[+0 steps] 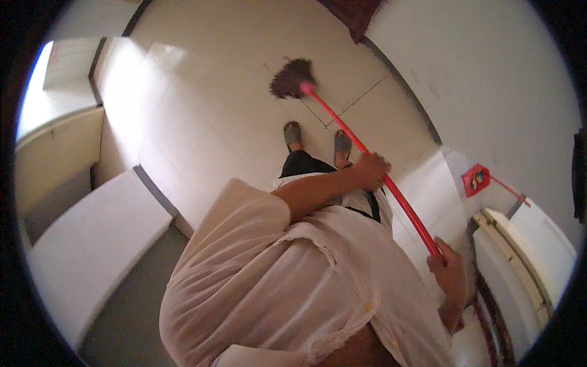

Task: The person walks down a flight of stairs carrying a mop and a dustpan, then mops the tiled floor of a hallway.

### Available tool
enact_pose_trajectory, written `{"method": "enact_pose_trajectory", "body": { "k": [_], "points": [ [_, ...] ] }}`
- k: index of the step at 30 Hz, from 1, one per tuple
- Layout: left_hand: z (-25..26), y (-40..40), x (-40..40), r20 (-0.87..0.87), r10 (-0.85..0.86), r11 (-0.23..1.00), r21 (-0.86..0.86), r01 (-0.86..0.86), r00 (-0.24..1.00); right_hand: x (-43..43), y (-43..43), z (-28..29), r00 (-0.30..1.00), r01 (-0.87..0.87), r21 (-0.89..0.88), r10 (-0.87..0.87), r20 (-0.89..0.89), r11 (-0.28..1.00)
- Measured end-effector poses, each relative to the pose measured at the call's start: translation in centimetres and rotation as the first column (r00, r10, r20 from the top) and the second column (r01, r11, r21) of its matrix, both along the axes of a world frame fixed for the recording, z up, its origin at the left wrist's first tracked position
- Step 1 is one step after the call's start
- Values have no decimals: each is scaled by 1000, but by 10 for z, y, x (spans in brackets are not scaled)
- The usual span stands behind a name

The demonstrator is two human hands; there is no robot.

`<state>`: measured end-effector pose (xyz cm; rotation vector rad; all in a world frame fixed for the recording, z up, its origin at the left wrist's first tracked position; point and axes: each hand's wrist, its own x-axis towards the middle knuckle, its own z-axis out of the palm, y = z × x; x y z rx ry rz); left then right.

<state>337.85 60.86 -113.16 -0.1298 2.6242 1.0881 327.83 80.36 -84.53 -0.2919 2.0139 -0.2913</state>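
Note:
Both hands are on the red handle of a broom with dark bristles, which runs diagonally across the view. My left hand is wrapped around the middle of the handle. My right hand grips it near its upper end. The bristle head rests on the pale tiled floor, beyond my sandalled feet. At the right, a red dustpan with a thin long handle has small bits in it.
A pale wall with a dark skirting curves along the right. Dark red cloth hangs at the top. White partitions or walls stand at the left, and a cream-edged fixture at the lower right. Bright light reflects on the floor at left.

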Motion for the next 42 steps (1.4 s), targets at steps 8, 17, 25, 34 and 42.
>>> {"method": "enact_pose_trajectory", "body": {
  "k": [8, 17, 25, 34, 42],
  "points": [
    [13, 40, -42, 58, 4, 1000, -10, -3, 998, -63, 17, 16, 978, 4, -3, -4, -209, 1000],
    [-78, -45, 75, 242, 563, 818, -296, -492, 790, -6, -69, -120, 954, -239, -312, 282, 102, 920],
    [-77, -66, 148, -80, 936, 275, -447, -852, 344, 56, -122, -135, 589, -783, -370, 786, -186, 499],
    [33, 38, -26, -176, 779, 572, -194, -797, 602, -97, -60, 50, 668, -740, 2, 737, -103, 672],
    [91, 47, 5, -211, 884, 455, 173, -874, 418, -98, -113, 134, 579, -808, -182, 812, -66, 561]
  ]
}}
